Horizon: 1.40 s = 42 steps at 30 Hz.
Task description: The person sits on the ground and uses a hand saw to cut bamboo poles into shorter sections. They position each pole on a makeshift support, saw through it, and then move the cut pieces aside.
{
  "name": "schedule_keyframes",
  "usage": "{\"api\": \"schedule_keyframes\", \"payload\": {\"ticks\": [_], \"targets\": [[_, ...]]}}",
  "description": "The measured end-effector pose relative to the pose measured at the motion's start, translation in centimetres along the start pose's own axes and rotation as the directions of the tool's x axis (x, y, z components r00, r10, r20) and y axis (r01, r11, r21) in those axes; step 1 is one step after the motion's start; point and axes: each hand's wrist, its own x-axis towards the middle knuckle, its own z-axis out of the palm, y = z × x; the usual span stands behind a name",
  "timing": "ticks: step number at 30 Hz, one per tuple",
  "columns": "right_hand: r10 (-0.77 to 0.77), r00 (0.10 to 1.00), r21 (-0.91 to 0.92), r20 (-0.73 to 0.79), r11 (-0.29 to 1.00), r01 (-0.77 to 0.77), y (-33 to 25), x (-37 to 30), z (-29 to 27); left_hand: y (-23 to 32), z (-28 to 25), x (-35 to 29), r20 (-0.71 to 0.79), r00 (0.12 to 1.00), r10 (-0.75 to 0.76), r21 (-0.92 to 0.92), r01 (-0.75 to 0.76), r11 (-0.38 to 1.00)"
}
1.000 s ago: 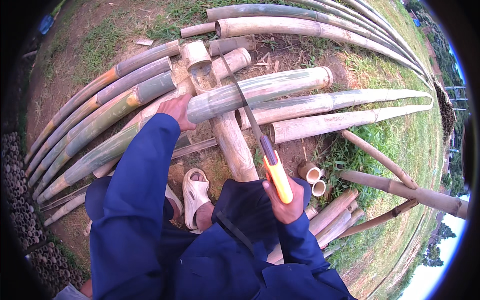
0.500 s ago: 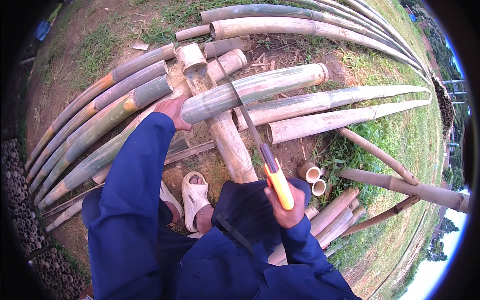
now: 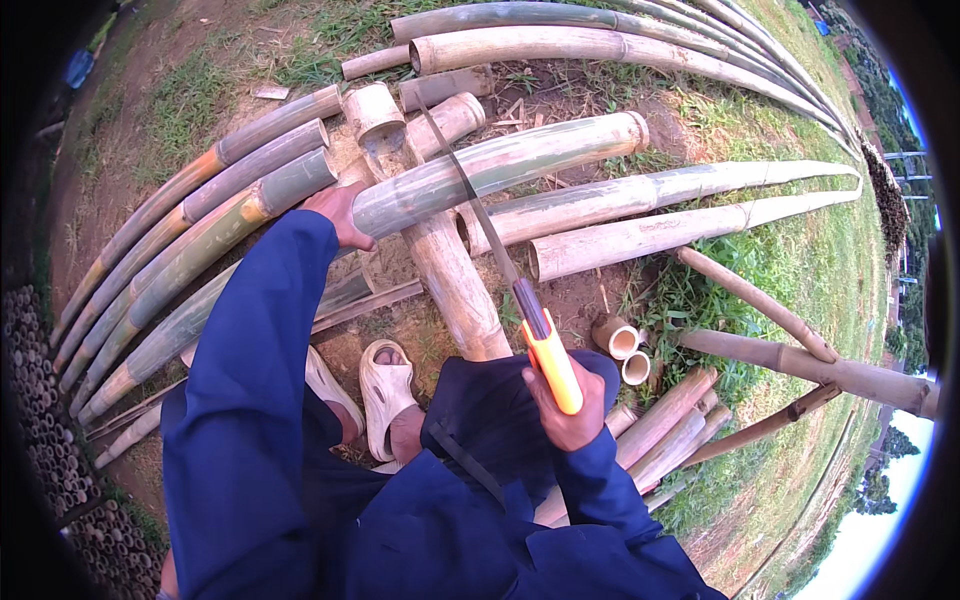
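Note:
A thick green-grey bamboo pole point(image 3: 560, 145) lies across a pale notched bamboo log point(image 3: 460, 290). My left hand point(image 3: 342, 212) is closed round the pole's left end, thumb on the near side. In my right hand point(image 3: 575, 408), fingers wrapped round its yellow-orange handle, is a hand saw point(image 3: 507, 262). Its long blade crosses the pole to the right of the log, with the tip beyond the pole's far side. How deep the blade sits in the bamboo I cannot tell.
Several long bamboo poles point(image 3: 225, 165) lie to the left, more point(image 3: 560, 45) at the far side. Short bamboo cups point(image 3: 622, 343) stand near my right knee, beside cut lengths point(image 3: 665, 420). A bamboo frame point(image 3: 800, 365) is at the right. Stacked bamboo rings point(image 3: 50, 420) lie far left.
The whole view has shifted slightly. My left hand and the bamboo pole have moved a little away from me. The saw stays across the pole at nearly the same place.

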Motion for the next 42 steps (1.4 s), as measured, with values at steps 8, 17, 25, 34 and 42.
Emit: {"api": "schedule_keyframes", "payload": {"ticks": [8,17,25,34,42], "targets": [[0.034,0.997,0.049,0.071,0.998,-0.037,1.7,8.5,2.2,1.4,0.7,0.3,-0.060,0.998,0.010,0.076,-0.005,0.997],[0.022,1.000,-0.017,0.018,1.000,-0.022,-1.1,-2.4,-1.4,1.9,3.9,-2.7,-0.286,0.956,0.065,0.197,-0.007,0.980],[-0.050,0.999,0.063,0.008,0.997,0.049,0.4,7.3,4.4,2.7,5.7,-3.2,-0.420,0.900,0.120,0.287,0.006,0.958],[0.019,0.999,-0.057,0.031,0.998,-0.018,-2.5,-4.2,-2.0,2.9,6.8,-4.2,-0.458,0.882,0.111,0.367,0.074,0.927],[-0.029,1.000,0.048,0.004,0.998,0.029,0.2,6.4,4.4,3.0,6.0,-4.1,-0.389,0.918,0.075,0.301,0.050,0.952]]}}
